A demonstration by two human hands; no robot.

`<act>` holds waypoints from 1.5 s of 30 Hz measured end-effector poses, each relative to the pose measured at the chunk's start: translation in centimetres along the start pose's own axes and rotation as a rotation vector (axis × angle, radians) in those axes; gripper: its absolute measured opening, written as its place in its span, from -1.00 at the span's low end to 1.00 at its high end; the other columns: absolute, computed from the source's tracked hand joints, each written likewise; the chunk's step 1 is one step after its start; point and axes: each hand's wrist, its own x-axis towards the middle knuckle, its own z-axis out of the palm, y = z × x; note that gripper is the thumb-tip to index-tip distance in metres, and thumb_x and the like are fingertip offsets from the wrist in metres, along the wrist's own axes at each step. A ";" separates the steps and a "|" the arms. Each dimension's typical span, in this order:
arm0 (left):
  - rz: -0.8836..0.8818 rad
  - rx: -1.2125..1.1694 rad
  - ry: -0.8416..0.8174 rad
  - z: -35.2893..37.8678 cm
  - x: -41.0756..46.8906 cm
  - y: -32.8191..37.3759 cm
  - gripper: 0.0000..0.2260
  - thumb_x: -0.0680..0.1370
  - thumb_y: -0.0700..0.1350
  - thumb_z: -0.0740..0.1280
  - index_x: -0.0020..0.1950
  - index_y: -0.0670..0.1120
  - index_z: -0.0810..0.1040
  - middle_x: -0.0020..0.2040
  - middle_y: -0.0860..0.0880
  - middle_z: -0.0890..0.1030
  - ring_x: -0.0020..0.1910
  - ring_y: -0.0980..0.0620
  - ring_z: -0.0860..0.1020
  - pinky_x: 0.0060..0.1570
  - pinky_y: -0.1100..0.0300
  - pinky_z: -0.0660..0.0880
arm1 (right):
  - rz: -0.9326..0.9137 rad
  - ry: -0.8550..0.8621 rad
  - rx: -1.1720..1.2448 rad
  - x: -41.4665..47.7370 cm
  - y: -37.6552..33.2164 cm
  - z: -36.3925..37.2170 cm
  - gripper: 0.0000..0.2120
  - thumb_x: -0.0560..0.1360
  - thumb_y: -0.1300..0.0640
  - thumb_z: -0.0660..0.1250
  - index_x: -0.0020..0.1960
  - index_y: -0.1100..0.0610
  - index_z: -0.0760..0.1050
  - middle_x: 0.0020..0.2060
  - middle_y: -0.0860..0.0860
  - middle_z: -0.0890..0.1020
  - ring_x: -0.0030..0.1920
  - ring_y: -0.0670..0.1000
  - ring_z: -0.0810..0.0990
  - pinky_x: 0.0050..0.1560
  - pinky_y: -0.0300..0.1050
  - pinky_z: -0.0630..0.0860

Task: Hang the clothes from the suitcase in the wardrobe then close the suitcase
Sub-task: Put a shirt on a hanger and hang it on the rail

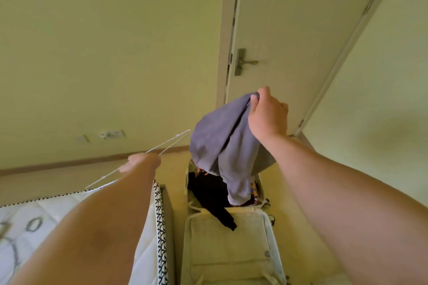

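Gripped a bunched grey-purple cloth garment (222, 146) in the right hand (266, 115), thumb and curled fingers closed over its top edge, in front of a pale door (289, 30). Let the rest of the cloth hang, its lowest fold reaching down into an open pale beige fabric suitcase (231, 250) on the floor (303, 261). Held a thin white wire hanger (169, 143) up in the left hand (141, 162), left of the garment and apart from it. Could not make out the left fingers: blurred and mostly hidden behind the forearm, with only wire running out on both sides of the fist. Could not tell the hanger's hook from the rest of the wire.

Found the far half of the suitcase partly covered by the hanging cloth. Made out inside it a black garment (213, 194), one end spilling onto the near flap, and a multicoloured scrap (253, 190) too small to identify. Lost the suitcase's near end at the bottom edge. Caught a white quilted mattress (58, 210) at lower left, cut off by the frame and by the left forearm. Noted a metal lever handle (245, 62) on the door.
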 end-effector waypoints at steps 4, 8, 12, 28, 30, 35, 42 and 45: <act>0.286 0.020 -0.051 -3.8 -14.4 1.0 -0.58 0.59 -0.14 0.33 0.45 -0.19 0.48 0.41 -0.16 0.51 0.38 -0.13 0.49 -0.04 0.26 0.56 | 0.075 0.001 0.283 1.1 -0.7 -3.7 -0.78 0.72 0.03 0.00 0.13 0.15 0.33 -0.24 0.00 0.49 -0.20 0.20 0.45 -0.16 -0.01 0.30; 0.411 -0.143 -0.182 -3.7 -19.6 2.7 -0.49 0.57 0.00 0.42 0.49 -0.12 0.44 0.44 -0.05 0.49 0.41 -0.08 0.48 0.31 0.14 0.47 | 0.145 0.009 0.459 1.5 -1.3 -5.4 -0.82 0.72 0.00 0.01 0.09 0.08 0.32 -0.23 0.00 0.48 -0.16 0.16 0.47 -0.14 -0.03 0.34; 0.498 -0.170 -0.393 -1.3 -22.2 2.9 -0.28 0.40 -0.02 0.62 0.45 -0.22 0.40 0.36 -0.14 0.52 0.32 -0.16 0.52 0.17 0.06 0.40 | 0.144 0.008 0.555 1.8 -2.0 -6.3 -0.82 0.72 0.00 0.03 0.09 0.06 0.33 -0.17 0.03 0.52 -0.13 0.17 0.50 -0.13 -0.05 0.35; 0.700 -0.628 -0.306 -8.6 -27.6 12.3 -0.83 0.64 -0.02 0.34 -0.07 -0.08 0.59 -0.03 -0.10 0.63 -0.04 -0.07 0.57 0.06 0.11 0.47 | 0.148 -0.344 -0.015 -0.1 3.2 -4.5 -0.83 0.56 0.07 0.20 0.12 0.09 0.37 -0.03 0.06 0.59 -0.07 0.16 0.58 -0.09 0.00 0.54; 0.680 -0.686 -0.315 -8.8 -28.5 12.9 -0.85 0.63 -0.03 0.34 -0.11 -0.02 0.60 -0.13 -0.07 0.62 -0.09 -0.06 0.57 0.02 0.11 0.51 | 0.095 -0.339 -0.039 -0.5 3.0 -4.1 -0.76 0.51 0.02 0.26 0.15 0.07 0.39 0.07 0.07 0.52 0.06 0.17 0.54 0.03 0.04 0.53; 0.684 -0.681 -0.353 -8.1 -30.1 13.7 -0.81 0.63 -0.11 0.33 -0.17 -0.10 0.57 -0.28 -0.12 0.57 -0.32 -0.05 0.52 -0.30 0.18 0.46 | -0.054 -0.603 0.270 -1.5 -0.6 -3.6 -0.52 0.41 -0.40 0.26 -0.13 0.02 0.53 -0.24 -0.07 0.62 -0.19 -0.01 0.60 -0.16 -0.05 0.51; 0.756 -0.598 -0.378 -8.2 -31.4 13.2 -0.90 0.58 -0.08 0.31 -0.10 -0.01 0.61 -0.24 -0.03 0.51 -0.37 0.03 0.28 -0.39 0.19 0.21 | 0.169 -0.485 0.314 -1.0 -2.8 -3.1 -0.73 0.60 0.24 0.15 0.20 0.31 0.54 0.12 0.24 0.63 0.13 0.25 0.59 0.00 -0.08 0.43; 0.772 -0.557 -0.351 -8.9 -30.6 12.5 -0.83 0.53 -0.16 0.28 -0.06 -0.02 0.66 -0.13 0.01 0.65 -0.33 0.04 0.29 -0.22 0.18 0.27 | 0.309 -0.438 0.469 0.3 -2.3 -3.8 -0.67 0.62 0.20 0.10 0.23 0.27 0.54 0.09 0.22 0.62 0.03 0.20 0.58 0.00 -0.08 0.44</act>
